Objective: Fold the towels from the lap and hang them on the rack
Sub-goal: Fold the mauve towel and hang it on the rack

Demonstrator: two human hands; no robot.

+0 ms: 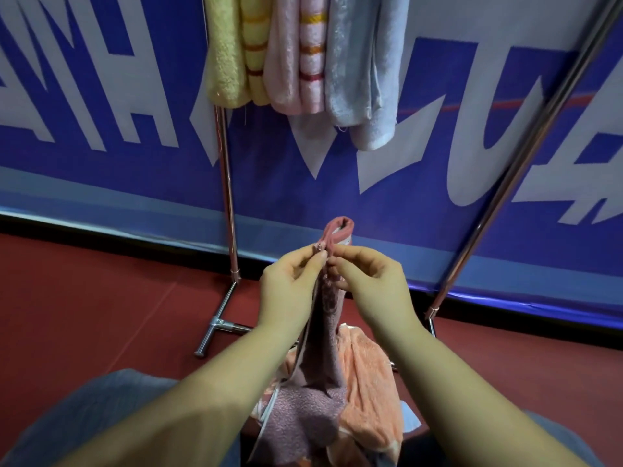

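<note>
A: Where is the towel in hand just now?

B: The mauve towel is held upright in front of the person, its top edge raised near the middle of the view and its lower part trailing down into the lap. Both hands meet at that top edge: the left hand pinches it between thumb and forefinger, and the right hand pinches it just beside, fingers curled in on the cloth.

A: Why hold it so high, and so close together?

B: My guess is that the two corners are being matched. Brought together and lifted, the cloth hangs by its own weight and falls into a straight fold, with no surface needed under it.

A: And the rest of the pile?

B: An orange towel lies bunched in the lap under and beside the mauve one, waiting its turn. A scrap of pale blue shows at its right edge; what it is I cannot tell.

A: Is the rack within reach?

B: The rack stands straight ahead on the red floor, before a blue banner with white letters. A yellow towel, a pink towel and a light blue towel already hang folded side by side at its left end, so the open bar to the right looks the natural place for this one.
</note>
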